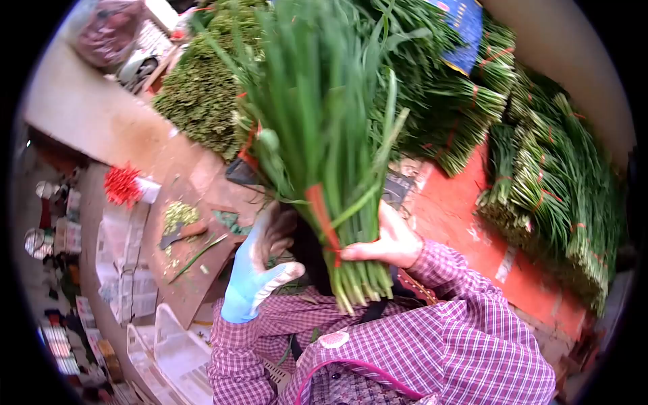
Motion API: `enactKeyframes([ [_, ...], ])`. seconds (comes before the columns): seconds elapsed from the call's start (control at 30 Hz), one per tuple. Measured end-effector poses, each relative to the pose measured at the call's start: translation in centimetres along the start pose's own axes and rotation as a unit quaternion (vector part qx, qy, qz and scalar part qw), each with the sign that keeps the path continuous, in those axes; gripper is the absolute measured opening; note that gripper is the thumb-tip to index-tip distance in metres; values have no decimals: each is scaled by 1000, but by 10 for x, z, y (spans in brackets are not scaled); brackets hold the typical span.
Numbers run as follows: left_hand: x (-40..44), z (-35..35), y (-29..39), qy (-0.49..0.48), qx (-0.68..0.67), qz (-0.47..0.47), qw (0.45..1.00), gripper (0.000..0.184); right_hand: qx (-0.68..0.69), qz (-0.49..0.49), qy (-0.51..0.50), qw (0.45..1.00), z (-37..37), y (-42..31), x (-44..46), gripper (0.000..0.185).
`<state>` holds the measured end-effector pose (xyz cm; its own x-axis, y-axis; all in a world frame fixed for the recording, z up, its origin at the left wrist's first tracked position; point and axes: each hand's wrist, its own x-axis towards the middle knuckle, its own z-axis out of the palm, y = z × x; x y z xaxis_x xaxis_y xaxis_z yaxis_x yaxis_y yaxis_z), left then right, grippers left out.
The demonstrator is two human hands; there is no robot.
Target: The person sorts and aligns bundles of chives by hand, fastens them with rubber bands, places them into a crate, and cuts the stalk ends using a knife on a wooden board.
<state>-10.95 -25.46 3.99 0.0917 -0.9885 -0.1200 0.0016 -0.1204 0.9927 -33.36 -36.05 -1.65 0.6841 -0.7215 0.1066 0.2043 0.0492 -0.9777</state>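
A large bunch of long green leafy stalks (324, 135) stands upright in front of me, bound near its base with a red tie (322, 217). My bare right hand (385, 241) grips it low on the right side, the thumb lying across the stalks by the tie. Just left of the bunch, my left hand (260, 270), in a blue and white glove, has its fingers spread and holds nothing. The cut pale ends of the stalks point down toward my lap.
More tied green bunches (540, 175) lie on a red surface (459, 223) at right. A heap of greens (202, 101) is behind. At left are red ties (123, 185), a knife (182, 233) beside chopped bits (179, 213), and plastic crates (169, 351).
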Motion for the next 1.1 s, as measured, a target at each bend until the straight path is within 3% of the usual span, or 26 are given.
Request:
enactKeyframes([
  [0.07, -16, -10, 21, 93, 51, 38, 994, 85, -216, -139, 19, 966, 55, 12, 35, 108],
  [0.1, -26, -16, 28, 148, 70, 66, 984, 75, -260, -155, 14, 953, 86, 5, 45, 111],
  [0.2, -52, -57, 25, 344, -39, 89, 934, 39, -201, -205, -52, 956, 154, 13, 63, 112],
  [0.23, -65, -79, 22, 367, -58, 129, 919, 37, -169, -208, -90, 959, 172, 15, 65, 114],
  [0.27, -81, -84, 32, 378, -50, 151, 912, 33, -83, -152, -152, 973, 188, 18, 66, 115],
  [0.33, -120, -109, 23, 405, -131, 124, 896, 33, 52, -60, -251, 965, 200, 14, 65, 113],
  [0.37, -138, -115, 24, 406, -150, 111, 895, 33, 167, 6, -269, 949, 203, 8, 63, 111],
  [0.43, -186, -137, 5, 422, -157, 105, 887, 33, 250, 71, -305, 916, 222, 33, 72, 109],
  [0.5, -216, -138, -9, 435, -171, 83, 880, 34, 180, 109, -374, 903, 235, 53, 73, 109],
  [0.57, -237, -129, -18, 434, -217, 79, 871, 34, 62, 1, -335, 940, 244, 64, 61, 96],
  [0.63, -256, -124, -33, 453, -225, 75, 859, 35, -129, -49, -323, 936, 220, 43, 61, 71],
  [0.67, -262, -122, -42, 459, -231, 74, 855, 35, -182, -90, -284, 937, 212, 48, 63, 49],
  [0.7, -267, -119, -47, 463, -236, 72, 851, 36, -156, -73, -290, 941, 207, 35, 64, 33],
  [0.77, -264, -109, -52, 470, -244, 57, 847, 38, -99, -102, -271, 952, 211, 15, 63, 21],
  [0.83, -254, -95, -50, 472, -231, 34, 850, 40, -32, -168, -259, 950, 227, 11, 62, 15],
  [0.9, -241, -82, -46, 474, -212, 33, 854, 43, -8, -123, -305, 944, 236, 11, 67, 18],
  [0.97, -234, -79, -49, 455, -230, 39, 859, 45, 28, -103, -286, 952, 246, 13, 65, 20],
  [1.1, -217, -81, -62, 455, -283, 45, 843, 44, -24, -89, -284, 955, 253, 24, 70, 21],
])
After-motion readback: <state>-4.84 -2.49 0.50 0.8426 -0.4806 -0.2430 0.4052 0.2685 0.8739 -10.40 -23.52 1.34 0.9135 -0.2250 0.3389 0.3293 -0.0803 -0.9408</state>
